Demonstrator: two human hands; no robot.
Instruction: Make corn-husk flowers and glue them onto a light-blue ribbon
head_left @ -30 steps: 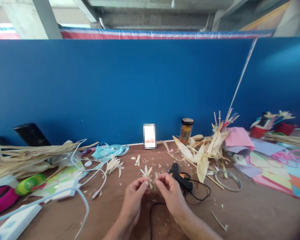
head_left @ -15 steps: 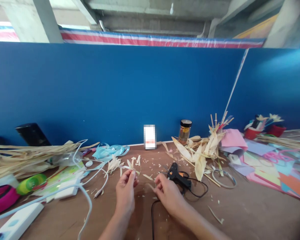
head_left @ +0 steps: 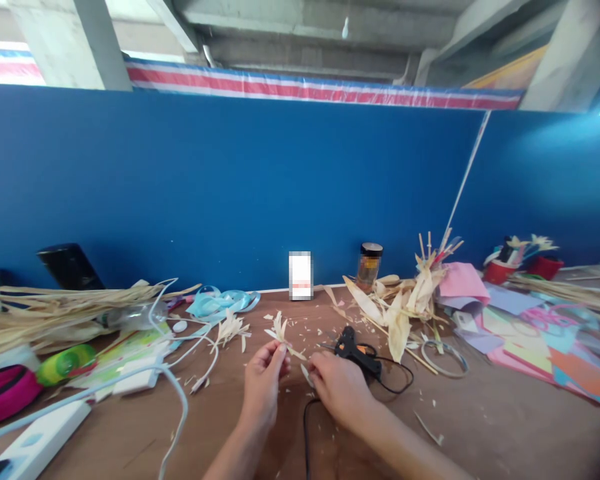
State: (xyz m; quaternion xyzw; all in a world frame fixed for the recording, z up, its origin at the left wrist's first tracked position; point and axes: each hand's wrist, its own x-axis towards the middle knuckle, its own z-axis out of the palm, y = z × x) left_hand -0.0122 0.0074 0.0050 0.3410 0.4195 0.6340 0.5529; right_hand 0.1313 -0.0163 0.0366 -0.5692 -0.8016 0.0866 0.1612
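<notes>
Between the thumb and fingers of my left hand (head_left: 261,380) is a small pale flower of dried husk petals (head_left: 280,328), its petals pointing up. My right hand (head_left: 341,383) is closed in a pinch on a single pale husk petal (head_left: 307,375), which hangs apart from the flower. Just beyond the right hand lies a black glue gun (head_left: 351,348), its nozzle towards the left. Further off to the left, a bunch of cut husk petals (head_left: 230,327) rests on the brown table (head_left: 260,307). Small husk scraps are scattered around both hands.
Dried husks with sticks (head_left: 420,293) and a lidded jar (head_left: 369,268) stand at back right, near coloured paper (head_left: 510,333). White cables (head_left: 180,393), a power strip (head_left: 45,440) and light blue ribbon (head_left: 220,301) are left. A blue partition (head_left: 280,180) closes the back.
My left hand has moved a little right with the husk flower, which now stands more upright. The petal in my right hand has tilted more upright. The view has shifted slightly.
</notes>
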